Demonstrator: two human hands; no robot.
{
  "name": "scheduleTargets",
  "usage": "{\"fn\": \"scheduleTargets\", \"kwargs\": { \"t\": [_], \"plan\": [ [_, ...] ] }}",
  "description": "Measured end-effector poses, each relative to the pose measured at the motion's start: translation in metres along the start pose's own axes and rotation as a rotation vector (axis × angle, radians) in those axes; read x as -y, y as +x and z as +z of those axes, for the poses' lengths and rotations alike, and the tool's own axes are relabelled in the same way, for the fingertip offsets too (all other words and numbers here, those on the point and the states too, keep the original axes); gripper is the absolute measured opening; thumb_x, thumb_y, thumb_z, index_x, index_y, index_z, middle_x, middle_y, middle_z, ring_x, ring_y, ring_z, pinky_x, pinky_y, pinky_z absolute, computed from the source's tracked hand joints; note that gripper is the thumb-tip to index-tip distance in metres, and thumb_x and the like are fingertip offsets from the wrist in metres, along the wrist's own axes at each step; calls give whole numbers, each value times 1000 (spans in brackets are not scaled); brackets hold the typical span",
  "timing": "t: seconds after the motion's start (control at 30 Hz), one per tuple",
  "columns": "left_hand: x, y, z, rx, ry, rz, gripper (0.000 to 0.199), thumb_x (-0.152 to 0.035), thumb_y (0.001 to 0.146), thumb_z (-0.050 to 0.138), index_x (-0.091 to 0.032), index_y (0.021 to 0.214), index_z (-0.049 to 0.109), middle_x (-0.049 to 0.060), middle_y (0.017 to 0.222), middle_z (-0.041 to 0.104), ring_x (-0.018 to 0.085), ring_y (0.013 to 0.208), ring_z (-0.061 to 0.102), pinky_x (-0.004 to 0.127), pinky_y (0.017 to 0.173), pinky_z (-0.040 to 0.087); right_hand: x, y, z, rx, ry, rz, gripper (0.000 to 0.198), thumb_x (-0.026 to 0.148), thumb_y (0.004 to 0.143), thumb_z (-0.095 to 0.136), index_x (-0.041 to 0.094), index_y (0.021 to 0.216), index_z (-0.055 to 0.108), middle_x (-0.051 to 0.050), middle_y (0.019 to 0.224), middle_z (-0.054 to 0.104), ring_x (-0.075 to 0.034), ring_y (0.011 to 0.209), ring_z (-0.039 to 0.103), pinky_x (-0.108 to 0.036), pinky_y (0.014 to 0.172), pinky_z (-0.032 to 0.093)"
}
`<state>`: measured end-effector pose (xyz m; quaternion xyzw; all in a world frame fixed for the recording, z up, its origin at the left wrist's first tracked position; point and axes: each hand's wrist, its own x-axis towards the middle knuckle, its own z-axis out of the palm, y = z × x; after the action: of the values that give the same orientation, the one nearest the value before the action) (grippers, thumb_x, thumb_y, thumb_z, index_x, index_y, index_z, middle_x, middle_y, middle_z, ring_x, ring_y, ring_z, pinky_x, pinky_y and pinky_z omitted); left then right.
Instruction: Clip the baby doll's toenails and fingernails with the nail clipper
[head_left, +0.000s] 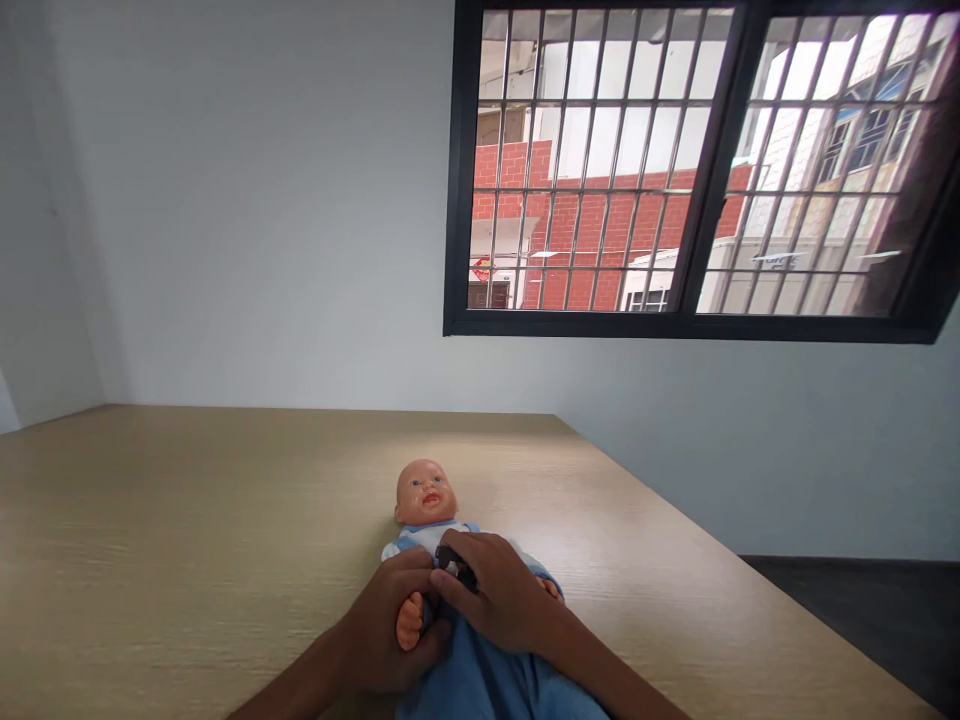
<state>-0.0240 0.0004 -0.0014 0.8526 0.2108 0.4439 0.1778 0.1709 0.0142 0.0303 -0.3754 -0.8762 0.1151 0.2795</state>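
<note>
A plastic baby doll lies on its back on a light wooden table, head pointing away from me. It wears a white top and blue denim clothing. My left hand wraps around the doll's side, next to its small hand. My right hand lies over the doll's chest, fingertips pinching a small dark part of the clothing. Both hands cover most of the doll's body.
The table's right edge runs diagonally, with dark floor beyond it. A white wall stands behind the table, and a black-framed barred window sits at the upper right.
</note>
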Motion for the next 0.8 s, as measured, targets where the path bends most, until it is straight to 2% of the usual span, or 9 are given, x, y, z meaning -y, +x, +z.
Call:
{"fn": "scheduleTargets", "kwargs": {
  "t": [0.17, 0.4, 0.57, 0.8],
  "plan": [
    [-1, 0, -1, -5, -13, 22, 13, -14, 74, 56, -17, 86, 54, 4, 85, 53, 16, 80, 49, 28, 72, 39, 1, 1, -1, 0, 9, -6, 27, 43, 98, 52, 20, 85, 49, 0, 80, 59, -18, 75, 53, -29, 70, 32],
    [0, 1, -1, 22, -20, -14, 11, -14, 75, 57, -17, 85, 53, 4, 86, 54, 16, 81, 49, 28, 72, 39, 0, 1, -1, 0, -6, -10, 27, 44, 99, 51, 20, 85, 48, 1, 79, 58, -18, 73, 52, -29, 69, 31],
    [2, 0, 0, 12, -21, 6, 16, -13, 75, 57, -18, 91, 56, 4, 89, 55, 16, 83, 50, 28, 75, 40, -1, 1, 0, 5, -12, -6, 27, 43, 99, 51, 20, 86, 49, 0, 80, 58, -18, 74, 52, -29, 70, 31],
    [1, -1, 0, 16, -2, -13, 13, -15, 75, 58, -16, 88, 55, 5, 87, 54, 16, 82, 49, 28, 74, 40, 1, 1, 0, 2, -7, -9, 26, 42, 99, 52, 20, 85, 49, 0, 80, 58, -18, 74, 52, -29, 69, 31]
  ]
}}
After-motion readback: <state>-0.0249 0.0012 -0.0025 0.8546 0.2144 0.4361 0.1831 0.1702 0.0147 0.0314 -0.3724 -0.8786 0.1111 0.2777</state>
